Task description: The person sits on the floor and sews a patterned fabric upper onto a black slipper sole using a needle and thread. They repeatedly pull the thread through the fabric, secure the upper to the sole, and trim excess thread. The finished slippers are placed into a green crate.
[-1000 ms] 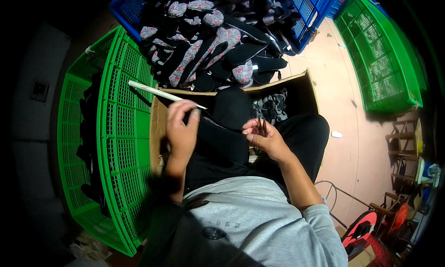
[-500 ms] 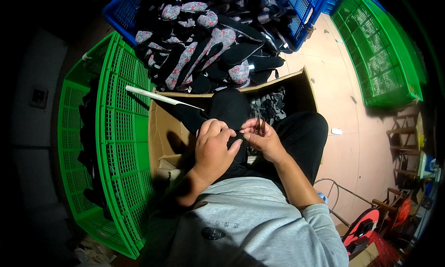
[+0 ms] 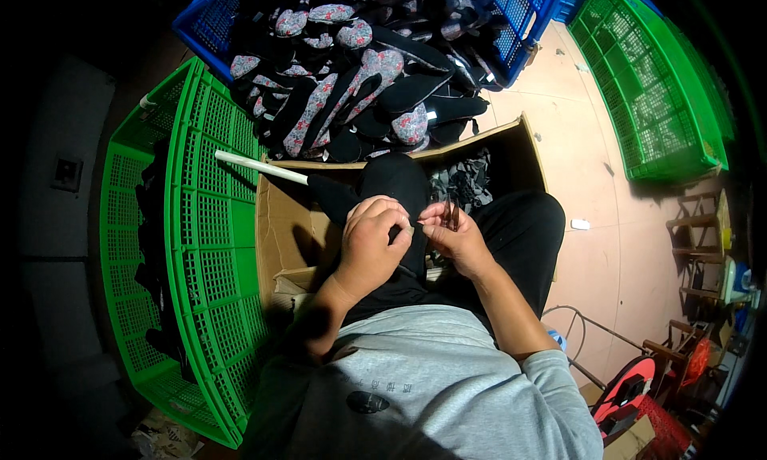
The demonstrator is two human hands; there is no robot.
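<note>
Over my lap, my left hand (image 3: 371, 240) is closed, fingertips and thumb pinched together. A black cloth piece (image 3: 331, 199) juts out beyond its knuckles, apparently held by it; most of its shape is lost against my black trousers. Just to the right, my right hand (image 3: 457, 238) has its thumb and forefinger pinched close to the left fingertips. Dark metal thread snips (image 3: 451, 213) are tucked in that right hand, blades pointing away from me. Whatever tiny thing lies between the two pinches is too small to make out.
An open cardboard box (image 3: 288, 228) with grey scraps (image 3: 467, 180) surrounds my knees. Beyond it, floral and black slippers (image 3: 383, 68) heap in a blue crate (image 3: 209, 32). Green crates (image 3: 220, 244) stand at left and far right (image 3: 639, 84). A white strip (image 3: 260, 166) crosses the box's left edge.
My left thumb has drawn in against the fingers, and that hand has turned slightly. The black cloth piece has shifted, covering more of the white strip's end. My right hand has barely moved.
</note>
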